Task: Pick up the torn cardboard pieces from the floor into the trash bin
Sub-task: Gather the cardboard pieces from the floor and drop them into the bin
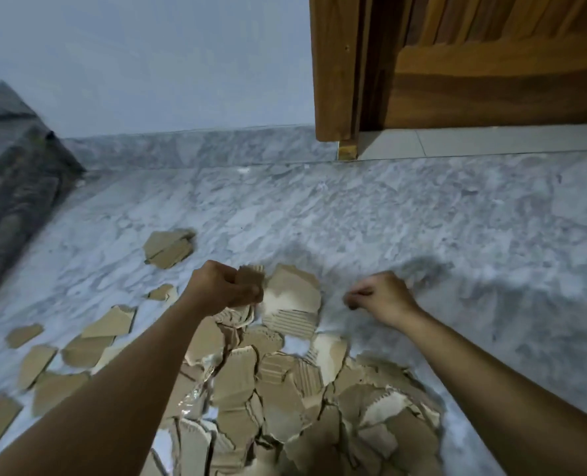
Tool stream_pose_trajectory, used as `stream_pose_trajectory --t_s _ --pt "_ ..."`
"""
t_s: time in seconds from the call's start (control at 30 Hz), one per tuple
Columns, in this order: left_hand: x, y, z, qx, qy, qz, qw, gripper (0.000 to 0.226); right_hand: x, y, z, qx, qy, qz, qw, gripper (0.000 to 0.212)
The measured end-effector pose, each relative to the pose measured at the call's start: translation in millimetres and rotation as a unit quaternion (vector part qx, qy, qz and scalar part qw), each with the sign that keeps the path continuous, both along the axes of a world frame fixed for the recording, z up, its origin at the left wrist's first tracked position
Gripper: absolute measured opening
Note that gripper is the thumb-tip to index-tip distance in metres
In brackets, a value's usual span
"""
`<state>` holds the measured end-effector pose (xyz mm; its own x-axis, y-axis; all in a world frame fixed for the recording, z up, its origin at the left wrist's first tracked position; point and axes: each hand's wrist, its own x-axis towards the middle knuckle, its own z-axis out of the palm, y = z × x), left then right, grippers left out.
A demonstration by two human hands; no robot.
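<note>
While the left hand (216, 286) is clenching a small torn corrugated piece (250, 274), its grip is closing tight, fingers and thumb curling round the piece, which is sticking up out of the fist above the far end of the pile. The right hand (383, 298) is sitting low at the marble floor (439, 218), just right of the pile. Its grip is curling in, fingertips drawn towards the thumb, but blur is hiding whether anything is pinched, so cannot tell.

The cardboard pile (285, 400) is lying on the floor between the two forearms, with many brown torn pieces overlapping, some showing ribbed inner faces, some white torn patches. A bigger piece (294, 293) with a white patch is lying at the pile's far end, between the two hands. Crumpled clear plastic (196, 396) is showing at the pile's left side, beside the left forearm.

Loose scattered pieces (89, 338) are lying flat on the floor left of the left arm, apart from the pile. One folded piece (168, 249) is sitting farther out, beyond the left hand.

A dark grey fabric bulk (14, 173) is sitting at the left edge. The wooden door (491, 70) and its frame (333, 63) are standing at top right, with the pale wall (148, 56) to their left.
</note>
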<state>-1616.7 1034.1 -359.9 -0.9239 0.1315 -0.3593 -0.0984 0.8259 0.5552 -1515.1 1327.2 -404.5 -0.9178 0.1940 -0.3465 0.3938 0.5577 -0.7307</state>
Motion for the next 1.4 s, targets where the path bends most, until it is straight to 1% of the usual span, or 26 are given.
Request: stream_pose_trajectory --t_s 0.1,0.17,0.27,0.3,0.33,0.37,0.4,0.43,0.5,0.53,0.57,0.63,0.67,0.7,0.77,0.8,0.83,0.9,0.97,1.03,1.1,1.17,1.2,1.27,1.33,1.4 --pt "-6 -20 -8 -0.047 -0.043 -0.032 0.997 0.036 -31 -43 13 -0.009 -0.030 0.066 0.997 0.008" --pt "-9 -26 -24 -0.059 -0.046 -0.052 0.996 0.044 -50 -68 5 0.009 -0.062 0.083 0.995 0.014" --pt "-12 -28 -55 -0.123 0.003 -0.103 0.987 0.043 -67 -97 -23 0.098 -0.095 0.071 0.988 0.050" --pt "-12 -30 -64 -0.146 0.019 -0.121 0.982 0.043 -68 -106 -31 0.129 -0.102 0.056 0.985 0.053" --pt "-12 -32 -72 -0.165 0.034 -0.133 0.977 0.043 -67 -113 -36 0.155 -0.104 0.040 0.982 0.049" --pt "-12 -34 -77 -0.181 0.045 -0.138 0.973 0.046 -66 -117 -37 0.170 -0.109 0.025 0.979 0.046" --pt "-10 -35 -81 -0.189 0.051 -0.128 0.972 0.049 -65 -120 -39 0.179 -0.115 0.015 0.977 0.049" --pt "-7 -36 -82 -0.186 0.056 -0.107 0.975 0.052 -65 -121 -39 0.182 -0.121 0.008 0.976 0.060" --pt "-3 -36 -84 -0.150 0.072 -0.063 0.984 0.061 -65 -118 -40 0.156 -0.124 -0.013 0.980 0.091" --pt "-2 -35 -85 -0.126 0.083 -0.049 0.987 0.068 -64 -117 -38 0.134 -0.120 -0.026 0.983 0.101" --pt "-1 -35 -83 -0.107 0.087 -0.038 0.990 0.076 -63 -116 -38 0.119 -0.117 -0.033 0.985 0.105" --pt "-1 -36 -81 -0.098 0.083 -0.024 0.991 0.089 -60 -114 -39 0.126 -0.107 -0.030 0.986 0.100" --pt "-2 -36 -80 -0.114 0.080 -0.026 0.990 0.090 -59 -113 -39 0.135 -0.100 -0.030 0.985 0.095" --pt "-1 -37 -77 -0.147 0.085 -0.035 0.985 0.084 -57 -111 -38 0.134 -0.090 -0.034 0.986 0.090" --pt "2 -36 -73 -0.220 0.105 -0.063 0.968 0.072 -53 -106 -39 0.095 -0.082 -0.054 0.991 0.084" --pt "2 -36 -72 -0.229 0.112 -0.074 0.964 0.068 -50 -104 -39 0.074 -0.082 -0.059 0.992 0.081" --pt "4 -35 -72 -0.213 0.110 -0.075 0.968 0.063 -47 -102 -39 0.055 -0.081 -0.061 0.993 0.078" --pt "6 -34 -72 -0.118 0.081 -0.042 0.989 0.055 -40 -95 -40 0.017 -0.078 -0.059 0.995 0.069" --pt "9 -31 -65 -0.030 0.078 -0.003 0.997 0.051 -33 -88 -33 -0.033 -0.061 -0.055 0.996 0.061" --pt "9 -30 -49 0.070 0.101 0.031 0.992 0.048 -27 -79 -19 -0.071 -0.039 -0.056 0.995 0.054" --pt "7 -21 -25 0.166 0.119 0.050 0.978 0.042 -19 -62 3 -0.092 -0.034 -0.055 0.994 0.049" --pt "7 -8 -2 0.184 0.106 0.018 0.977 0.029 -7 -38 25 -0.074 -0.061 -0.021 0.995 0.053" --pt "7 -3 9 0.155 0.080 -0.026 0.984 0.027 -2 -26 35 -0.054 -0.084 0.006 0.995 0.059" --pt "28 34 33 0.052 -0.018 -0.164 0.985 0.033 45 18 70 0.007 -0.160 0.021 0.987 0.069" --pt "43 48 28 -0.046 -0.087 -0.261 0.960 0.030 69 39 75 0.083 -0.215 0.073 0.970 0.069" --pt "50 50 5 -0.108 -0.135 -0.302 0.937 0.037 74 41 69 0.127 -0.246 0.110 0.955 0.071"
